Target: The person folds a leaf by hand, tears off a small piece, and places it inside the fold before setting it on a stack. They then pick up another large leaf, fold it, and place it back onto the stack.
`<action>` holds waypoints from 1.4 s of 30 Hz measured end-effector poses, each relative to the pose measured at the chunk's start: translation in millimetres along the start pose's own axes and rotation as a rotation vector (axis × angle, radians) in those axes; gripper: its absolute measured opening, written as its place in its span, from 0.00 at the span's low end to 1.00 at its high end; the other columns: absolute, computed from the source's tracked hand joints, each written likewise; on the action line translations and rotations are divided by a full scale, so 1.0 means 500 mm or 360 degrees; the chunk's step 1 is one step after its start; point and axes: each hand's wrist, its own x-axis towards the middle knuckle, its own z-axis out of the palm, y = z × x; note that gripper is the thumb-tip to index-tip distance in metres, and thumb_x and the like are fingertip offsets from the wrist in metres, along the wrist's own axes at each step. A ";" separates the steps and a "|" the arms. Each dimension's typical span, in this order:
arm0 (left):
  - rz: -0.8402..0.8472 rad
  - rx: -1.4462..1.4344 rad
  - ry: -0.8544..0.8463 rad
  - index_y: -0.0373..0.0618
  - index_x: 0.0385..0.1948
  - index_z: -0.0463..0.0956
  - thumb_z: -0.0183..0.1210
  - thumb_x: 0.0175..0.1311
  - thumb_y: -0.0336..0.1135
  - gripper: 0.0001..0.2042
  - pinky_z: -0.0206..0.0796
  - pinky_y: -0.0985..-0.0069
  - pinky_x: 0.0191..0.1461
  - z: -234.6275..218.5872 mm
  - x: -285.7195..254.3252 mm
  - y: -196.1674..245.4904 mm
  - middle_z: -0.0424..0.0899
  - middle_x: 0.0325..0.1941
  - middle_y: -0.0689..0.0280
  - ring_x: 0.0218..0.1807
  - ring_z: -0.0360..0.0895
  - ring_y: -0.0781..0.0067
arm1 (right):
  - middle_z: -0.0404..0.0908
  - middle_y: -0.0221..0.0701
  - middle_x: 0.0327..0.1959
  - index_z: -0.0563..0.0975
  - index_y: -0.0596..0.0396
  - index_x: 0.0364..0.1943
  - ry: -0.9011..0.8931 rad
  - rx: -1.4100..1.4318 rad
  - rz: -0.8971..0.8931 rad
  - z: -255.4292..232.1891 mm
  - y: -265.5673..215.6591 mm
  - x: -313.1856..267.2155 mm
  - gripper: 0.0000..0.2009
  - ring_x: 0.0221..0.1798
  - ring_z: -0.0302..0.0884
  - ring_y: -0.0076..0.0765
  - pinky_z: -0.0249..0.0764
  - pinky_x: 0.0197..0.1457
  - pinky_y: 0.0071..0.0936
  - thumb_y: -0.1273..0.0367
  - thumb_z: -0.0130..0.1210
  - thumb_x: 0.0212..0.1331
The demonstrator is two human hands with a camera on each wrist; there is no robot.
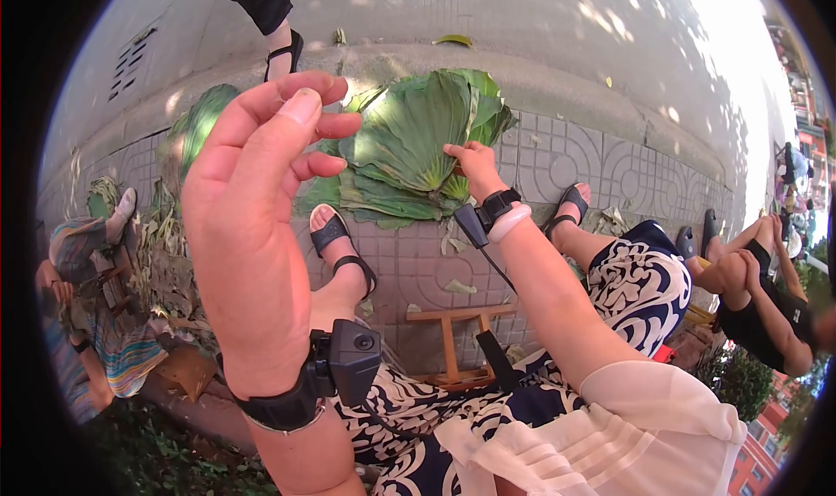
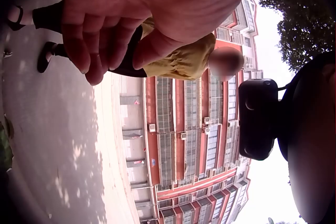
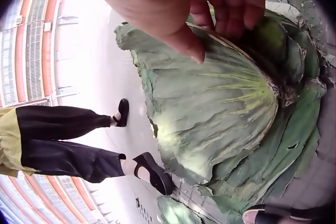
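Observation:
My left hand [image 1: 248, 235] is raised close to the head camera, its fingers loosely bent and nothing visible in them. In the left wrist view the thumb [image 2: 157, 48] stands apart from the fingertips. Lower down, my right hand [image 1: 477, 169] pinches the edge of a large folded green lotus leaf [image 1: 418, 130] between thumb and fingers. The right wrist view shows the thumb on the near face of this leaf [image 3: 210, 103], the other fingers behind its edge. More wilted leaves [image 1: 383, 202] lie stacked under it on the paving.
A small wooden stool [image 1: 448, 348] stands between the sandalled feet. More leaves [image 1: 205, 121] and dry scraps lie to the left. People sit at left and right, and a standing person's foot [image 1: 283, 56] shows beyond the curb. Patterned tiles [image 1: 575, 161] edge the road.

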 end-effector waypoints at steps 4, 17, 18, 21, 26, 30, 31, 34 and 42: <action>-0.0013 0.0003 0.0002 0.33 0.50 0.75 0.54 0.68 0.38 0.17 0.66 0.79 0.50 0.002 0.001 0.002 0.81 0.52 0.57 0.49 0.79 0.73 | 0.74 0.27 0.24 0.71 0.56 0.23 -0.0007 0.0024 -0.0223 -0.017 -0.064 -0.029 0.12 0.25 0.71 0.24 0.72 0.30 0.28 0.71 0.66 0.54; -0.0046 0.0021 -0.0016 0.33 0.50 0.75 0.55 0.68 0.38 0.17 0.67 0.79 0.50 0.012 0.005 0.002 0.82 0.51 0.56 0.47 0.79 0.73 | 0.76 0.30 0.21 0.79 0.62 0.30 0.0221 -0.0327 0.0123 -0.130 0.123 0.033 0.12 0.19 0.69 0.27 0.64 0.23 0.29 0.68 0.68 0.50; -0.0047 0.0024 -0.0016 0.33 0.50 0.75 0.55 0.68 0.38 0.17 0.67 0.79 0.50 0.014 0.005 0.001 0.82 0.51 0.56 0.47 0.79 0.73 | 0.76 0.30 0.21 0.79 0.62 0.30 0.0162 -0.0280 0.0181 -0.124 0.124 0.032 0.11 0.18 0.69 0.27 0.64 0.22 0.29 0.68 0.68 0.50; -0.0042 0.0020 -0.0026 0.33 0.50 0.75 0.55 0.68 0.38 0.17 0.67 0.79 0.50 0.015 0.005 0.000 0.82 0.51 0.56 0.47 0.79 0.73 | 0.80 0.34 0.24 0.81 0.63 0.33 0.0189 -0.0343 0.0206 -0.112 0.138 0.039 0.12 0.21 0.74 0.30 0.68 0.26 0.31 0.68 0.68 0.50; -0.0038 0.0017 -0.0013 0.33 0.50 0.75 0.54 0.68 0.38 0.17 0.66 0.79 0.50 0.014 0.003 0.003 0.82 0.51 0.56 0.47 0.79 0.73 | 0.86 0.41 0.33 0.83 0.65 0.38 0.0273 -0.0588 0.0043 -0.108 0.148 0.039 0.15 0.33 0.84 0.36 0.75 0.40 0.33 0.68 0.67 0.49; -0.0031 0.0006 -0.0019 0.33 0.50 0.75 0.54 0.68 0.38 0.17 0.66 0.79 0.50 0.011 0.003 0.002 0.82 0.50 0.56 0.47 0.79 0.73 | 0.86 0.43 0.34 0.83 0.64 0.39 0.0299 -0.0768 0.0111 -0.103 0.127 0.025 0.17 0.38 0.85 0.40 0.76 0.45 0.34 0.65 0.67 0.49; -0.0027 0.0000 -0.0021 0.33 0.50 0.75 0.54 0.68 0.38 0.17 0.66 0.79 0.50 0.010 0.002 0.002 0.82 0.50 0.56 0.47 0.79 0.74 | 0.86 0.44 0.34 0.83 0.64 0.39 0.0305 -0.0798 0.0029 -0.101 0.126 0.021 0.17 0.39 0.85 0.43 0.76 0.46 0.35 0.64 0.67 0.49; -0.0020 0.0004 -0.0006 0.32 0.49 0.75 0.54 0.68 0.38 0.17 0.66 0.79 0.50 0.008 0.001 0.004 0.82 0.50 0.56 0.47 0.79 0.73 | 0.86 0.47 0.36 0.83 0.61 0.40 0.0327 -0.0978 -0.0170 -0.100 0.129 0.016 0.18 0.41 0.84 0.51 0.76 0.47 0.40 0.62 0.65 0.50; -0.0006 -0.0008 -0.0007 0.32 0.50 0.75 0.54 0.69 0.37 0.16 0.67 0.78 0.50 0.003 -0.001 0.006 0.82 0.50 0.56 0.47 0.79 0.73 | 0.84 0.49 0.39 0.83 0.57 0.42 0.0357 -0.1273 -0.0189 -0.080 0.059 -0.035 0.19 0.46 0.81 0.58 0.75 0.51 0.46 0.60 0.63 0.49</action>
